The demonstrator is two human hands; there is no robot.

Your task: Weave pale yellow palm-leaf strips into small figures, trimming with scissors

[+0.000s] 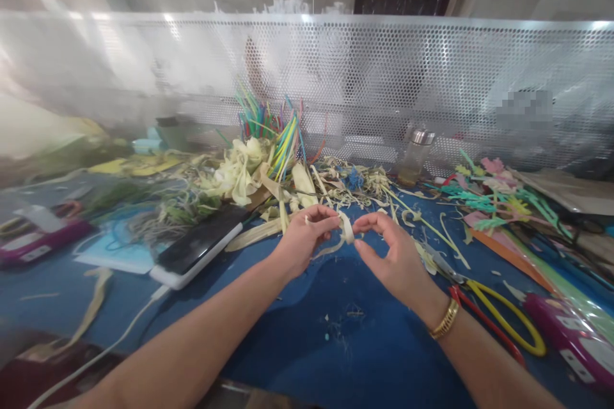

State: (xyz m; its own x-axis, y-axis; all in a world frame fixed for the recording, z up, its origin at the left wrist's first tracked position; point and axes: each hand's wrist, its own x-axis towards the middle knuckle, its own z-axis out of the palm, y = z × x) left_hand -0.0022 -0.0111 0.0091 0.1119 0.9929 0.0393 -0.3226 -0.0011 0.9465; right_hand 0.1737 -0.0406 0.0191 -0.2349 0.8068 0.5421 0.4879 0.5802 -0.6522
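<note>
Above the middle of the blue table, my left hand [307, 233] pinches a pale, dried corn husk strip [347, 230] between thumb and fingers. The strip curls into a small loop, and a thin tail hangs below it towards the left. My right hand [391, 252] is at the loop's right side, thumb and index finger curved and slightly apart. Its fingertips are at the strip's edge; whether they touch it is hard to see. A gold bracelet [446, 319] circles the right wrist.
Husk pieces [244, 166] and coloured stems [288, 134] are heaped behind my hands. A phone [201, 243] with a white cable lies left. To the right are red-and-yellow-handled scissors [503, 319], a purple device [570, 339] and a glass bottle [416, 156]. A perforated metal panel [307, 77] stands behind.
</note>
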